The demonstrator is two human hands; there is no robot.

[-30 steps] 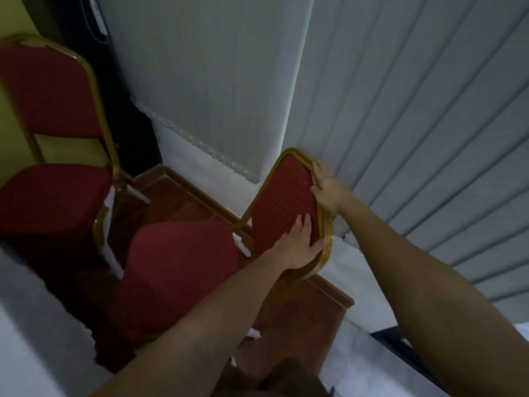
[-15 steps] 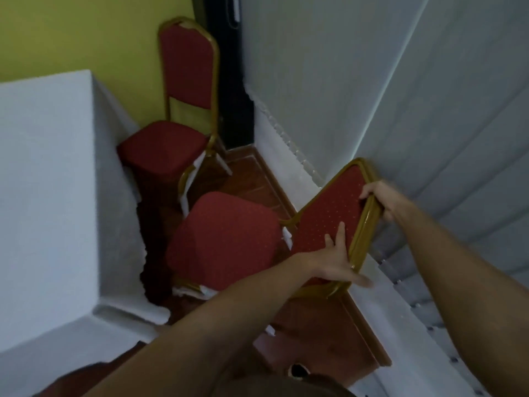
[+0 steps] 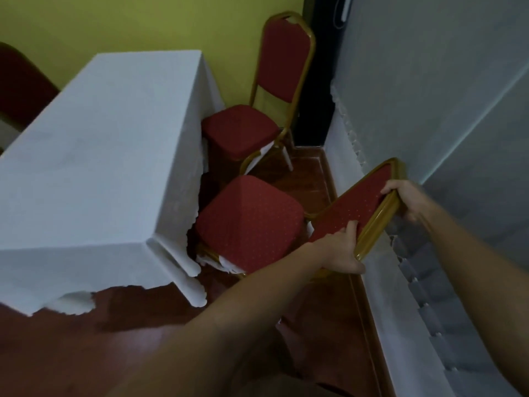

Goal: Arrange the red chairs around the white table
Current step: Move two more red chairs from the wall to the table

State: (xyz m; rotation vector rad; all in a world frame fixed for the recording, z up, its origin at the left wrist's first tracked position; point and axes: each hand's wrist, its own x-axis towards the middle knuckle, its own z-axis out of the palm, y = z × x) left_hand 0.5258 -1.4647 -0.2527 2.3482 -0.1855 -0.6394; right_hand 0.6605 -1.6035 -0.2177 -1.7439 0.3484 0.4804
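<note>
The near red chair (image 3: pixel 249 222) stands just beside the long side of the white table (image 3: pixel 94 156), which serves as landmark. Its seat corner sits close against the hanging cloth near the table's near corner. Its backrest (image 3: pixel 357 207) leans away from the table, toward the pale wall on the far side from the table.

Both hands are on that backrest. The left hand (image 3: pixel 340 250) grips the lower part of the gold frame, at the end of the backrest nearer the person, its fingers (image 3: pixel 350 227) curled over the red padding and the thumb underneath. The right hand (image 3: pixel 406 199) is wrapped round the upper part of the frame, the end farther from the table, closed on the gold rail. Neither hand is open; each has the backrest frame and nothing else.

The backrest's long axis runs slantwise, from low and nearer the table at the left hand up and away toward the wall at the right hand. So the seat lies on the table side of both hands, and a push along the arms would carry it toward or under the cloth. The left hand is the nearer to the seat and to the table.

A second red chair (image 3: pixel 243 130) stands farther along the same side of the table, by its far corner, seat touching or nearly touching the cloth. A dark red shape (image 3: pixel 20 81) beyond the table's opposite side may be another chair.

The chair seems almost placed; it likely needs squaring to the table edge.
</note>
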